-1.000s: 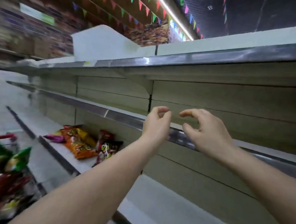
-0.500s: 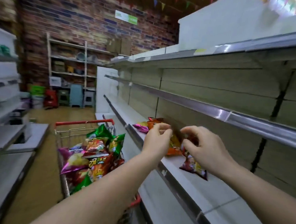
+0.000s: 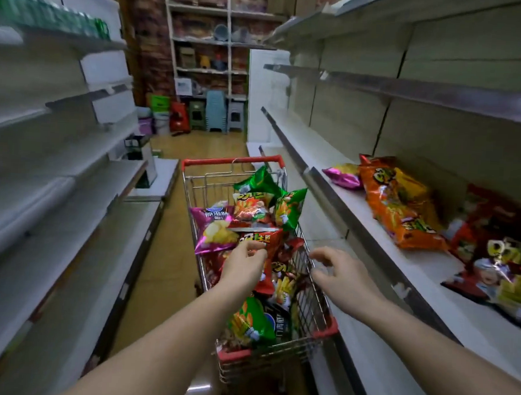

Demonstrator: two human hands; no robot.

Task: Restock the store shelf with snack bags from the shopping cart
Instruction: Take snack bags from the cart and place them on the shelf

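- Left hand is curling over the top red snack bag in the near shopping cart, likely easiest; pinch unclear.
- Right hand is hovering loosely spread, empty, probably for bag 2.

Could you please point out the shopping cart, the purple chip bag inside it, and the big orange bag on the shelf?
shopping cart [image 3: 231, 161], head view, red bar at its far end.
purple chip bag [image 3: 213, 230], head view, middle of its front.
orange bag [image 3: 400, 204], head view, middle of its face.

Glossy foil snack bags fill a shiny wire-metal shopping cart with red plastic corners.
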